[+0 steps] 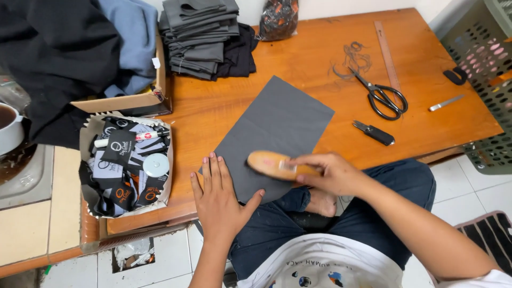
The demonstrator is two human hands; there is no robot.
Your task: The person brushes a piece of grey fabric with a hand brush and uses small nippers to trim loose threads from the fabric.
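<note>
At the near edge of the desk (320,58), the left hand (218,197) is being pressed flat, fingers spread and empty, on the near-left corner of a dark grey fabric sheet (277,128), which is lying diagonally toward 1 o'clock at the desk's middle. The right hand (328,173) is being kept clamped around a wooden brush (274,165), which is resting on the sheet's near-right part. The brushing is judged best done with the cloth being held taut under the flat palm and strokes being drawn away from it, so the sheet is not being bunched. At 9 o'clock, an open paper-lined box (88,133) is being filled with black and grey printed tags, a white round disc and a marker. Toward 11 o'clock, a cardboard box (133,101) is holding black and blue garments, beside a stack of folded grey cloth (200,37). At 2 o'clock, black scissors (381,96) are lying near a ruler (386,53).
</note>
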